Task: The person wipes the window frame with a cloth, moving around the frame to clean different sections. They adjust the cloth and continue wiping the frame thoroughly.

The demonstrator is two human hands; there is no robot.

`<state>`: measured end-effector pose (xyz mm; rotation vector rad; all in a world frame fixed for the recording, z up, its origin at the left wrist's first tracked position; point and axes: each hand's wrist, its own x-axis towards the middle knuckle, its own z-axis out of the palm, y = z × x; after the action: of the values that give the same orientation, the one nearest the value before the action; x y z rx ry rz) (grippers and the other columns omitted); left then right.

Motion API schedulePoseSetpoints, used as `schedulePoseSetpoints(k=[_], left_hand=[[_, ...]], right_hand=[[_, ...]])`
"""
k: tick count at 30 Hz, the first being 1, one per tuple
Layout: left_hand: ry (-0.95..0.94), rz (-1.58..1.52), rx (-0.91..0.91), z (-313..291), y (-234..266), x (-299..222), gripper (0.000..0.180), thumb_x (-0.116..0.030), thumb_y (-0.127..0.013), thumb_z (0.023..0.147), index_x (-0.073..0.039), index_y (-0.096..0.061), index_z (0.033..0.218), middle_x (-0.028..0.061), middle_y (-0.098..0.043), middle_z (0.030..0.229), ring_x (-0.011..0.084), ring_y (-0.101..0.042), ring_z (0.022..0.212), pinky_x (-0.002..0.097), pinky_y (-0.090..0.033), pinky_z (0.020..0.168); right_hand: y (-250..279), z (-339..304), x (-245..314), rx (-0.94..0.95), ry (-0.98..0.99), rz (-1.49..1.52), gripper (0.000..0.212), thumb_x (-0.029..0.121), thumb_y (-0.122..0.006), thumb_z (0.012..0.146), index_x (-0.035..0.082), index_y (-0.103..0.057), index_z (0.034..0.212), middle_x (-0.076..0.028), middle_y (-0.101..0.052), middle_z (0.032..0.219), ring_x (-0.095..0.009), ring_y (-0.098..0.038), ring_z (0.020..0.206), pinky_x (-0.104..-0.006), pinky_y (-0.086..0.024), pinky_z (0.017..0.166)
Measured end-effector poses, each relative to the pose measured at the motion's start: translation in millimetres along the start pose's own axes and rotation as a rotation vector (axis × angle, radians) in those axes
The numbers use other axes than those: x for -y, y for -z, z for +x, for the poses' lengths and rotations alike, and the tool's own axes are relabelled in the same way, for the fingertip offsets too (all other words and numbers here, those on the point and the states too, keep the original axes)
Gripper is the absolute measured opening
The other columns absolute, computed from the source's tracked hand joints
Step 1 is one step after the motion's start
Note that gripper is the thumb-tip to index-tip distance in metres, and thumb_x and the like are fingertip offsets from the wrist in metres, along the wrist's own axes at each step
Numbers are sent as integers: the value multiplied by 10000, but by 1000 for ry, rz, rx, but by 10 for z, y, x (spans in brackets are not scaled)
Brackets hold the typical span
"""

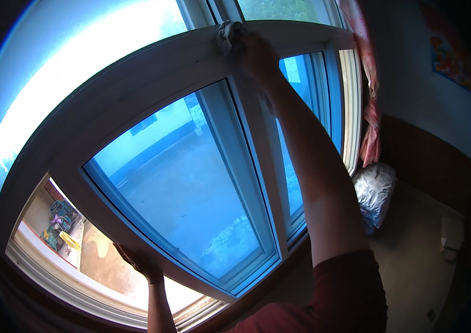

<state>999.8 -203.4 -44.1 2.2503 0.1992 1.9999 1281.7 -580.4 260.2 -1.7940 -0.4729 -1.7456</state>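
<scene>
The right hand (257, 53) is raised to about twelve o'clock in the view, its fingers curled tight around a crumpled grey cloth (228, 34) and pressing it against the white horizontal bar of the window frame (135, 83), just where the upright post meets it. The cloth bunches out past the knuckles toward eleven o'clock; the forearm runs down from it to a dark red sleeve (346, 288) at five o'clock. The left hand (138, 261) sits low, near seven o'clock, with its fingers bent over the lower edge of the blue-tinted sliding sash (185, 183), gripping the sash rail; how far the thumb wraps round is hidden behind the rail. The sash is slid partly aside, leaving an open gap at eight o'clock through which a sunlit yard shows. At three o'clock, well apart from both hands, a shiny silver-blue plastic bag (375, 194) stands on the floor against the wall, bulging and closed at the top, so what it contains cannot be told. A pink curtain (369, 111) hangs bunched just above the bag, beside the right end of the window.
</scene>
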Motion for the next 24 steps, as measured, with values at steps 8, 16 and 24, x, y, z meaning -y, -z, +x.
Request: schedulePoseSetpoints(k=[8,16,24], left_hand=[[-36,-35,-15,-36,-37,77,619,-428,-415,951,-87,-221,1430,184,-275,1446,364,-293,1319,501,-231,1089],[-78,-33,-40,-29,-90,9,524,-327,-329,998,-100,-184,1447,165,-279,1458,359,-243,1354,491,-231,1089],[-7,-87,-27,-46,-32,46,560,-399,-338,981,-81,-226,1429,186,-264,1453,362,-260,1338,501,-210,1092]], right_hand=[[191,80,-102,61,17,-478,240,170,-607,835,200,-660,1067,-112,-603,1056,-322,-611,918,-440,-524,806],[88,21,-359,-121,179,-219,200,104,-583,789,132,-666,969,-150,-603,1008,-331,-593,933,-428,-504,787],[353,-22,-589,-122,-358,-162,175,189,-571,828,117,-651,967,-145,-626,888,-327,-616,831,-445,-500,693]])
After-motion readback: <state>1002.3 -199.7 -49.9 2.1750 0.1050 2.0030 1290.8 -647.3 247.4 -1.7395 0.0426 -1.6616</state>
